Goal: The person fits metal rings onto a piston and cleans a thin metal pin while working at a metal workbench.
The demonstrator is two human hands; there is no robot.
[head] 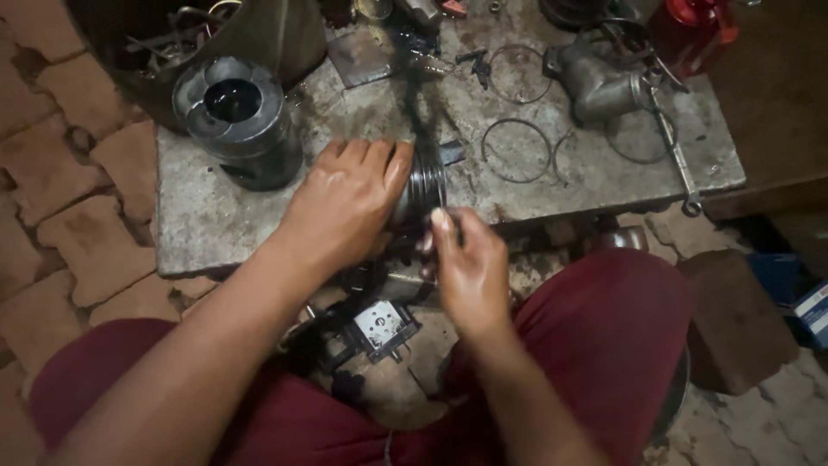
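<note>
Two forearms come up from my lap, over dark red trousers [604, 336], toward a piston held at the near edge of the counter [207, 224]. Between my knees, low down, I see a small square metal part [379, 326] on the brick floor [52, 207]. My left hand [345, 203] wraps over the piston [423, 185] from the left, its grip clamped around the ringed body. My right hand [470, 263] sits just beside it, fingertips pinched together at the piston's grooves, on something too thin and blurred for me to tell. Farther out on the counter lie loose thin metal rings: one [516, 151] just beyond the piston, another [517, 73] farther back. Left of my hands stands a second piston [237, 116], upright, its dished crown facing up. To the right rests a grey cast pipe fitting [599, 82], with a long spanner [677, 164] running along the counter's right side. At the far right corner sits a red object [694, 26]
</note>
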